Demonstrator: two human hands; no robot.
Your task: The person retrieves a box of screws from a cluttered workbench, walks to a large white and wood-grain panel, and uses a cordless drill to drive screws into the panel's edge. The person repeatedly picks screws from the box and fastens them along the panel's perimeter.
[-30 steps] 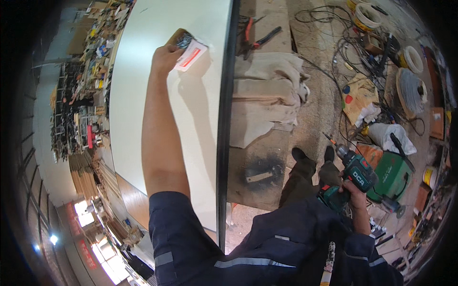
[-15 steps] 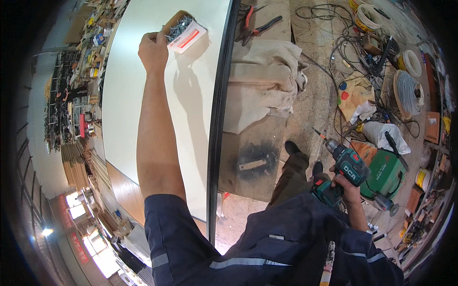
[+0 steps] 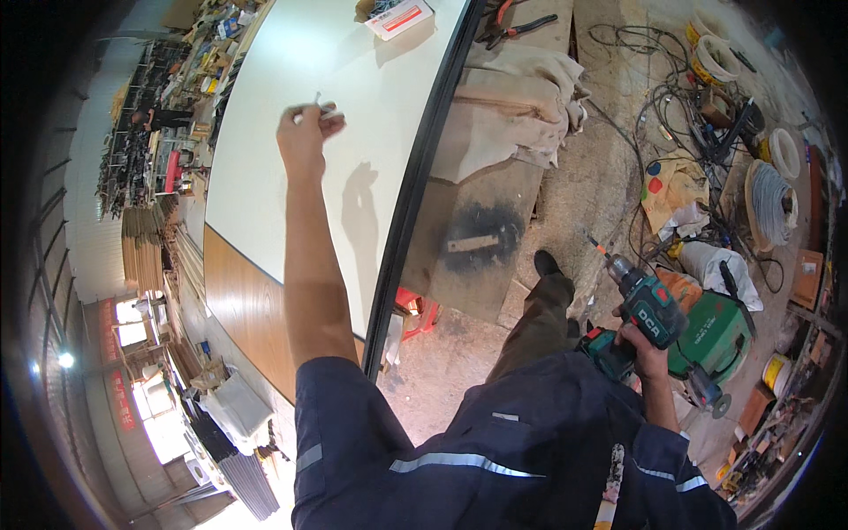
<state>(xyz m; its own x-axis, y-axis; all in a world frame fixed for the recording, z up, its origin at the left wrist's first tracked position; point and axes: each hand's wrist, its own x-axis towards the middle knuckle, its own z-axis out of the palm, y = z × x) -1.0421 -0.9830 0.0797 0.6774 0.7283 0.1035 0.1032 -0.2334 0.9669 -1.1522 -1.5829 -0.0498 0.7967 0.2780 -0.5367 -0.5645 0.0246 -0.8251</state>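
Note:
Over the white panel (image 3: 397, 106), my left hand (image 3: 303, 140) is raised with its fingers closed on a few small metal screws (image 3: 319, 99), slightly blurred. Beyond it, at the top edge of the view, stands an open white and red box (image 3: 403, 19) filled with grey screws, partly cut off. On my right side, my right hand (image 3: 647, 353) grips the handle of a green and black cordless drill (image 3: 652, 311). The drill's bit points up and away to the left, touching nothing.
A black edge strip (image 3: 411, 190) borders the panel. Past it lie a cream cloth (image 3: 512, 106) and red-and-black pliers (image 3: 519, 30) on a board. Tangled cables (image 3: 649, 79), buckets (image 3: 715, 62), a wire coil (image 3: 770, 205) and a green machine case (image 3: 714, 331) crowd the floor at right.
My left hand has left the screw box and come back toward me over the panel, carrying screws. My view has shifted with my body. The drill stays in my right hand.

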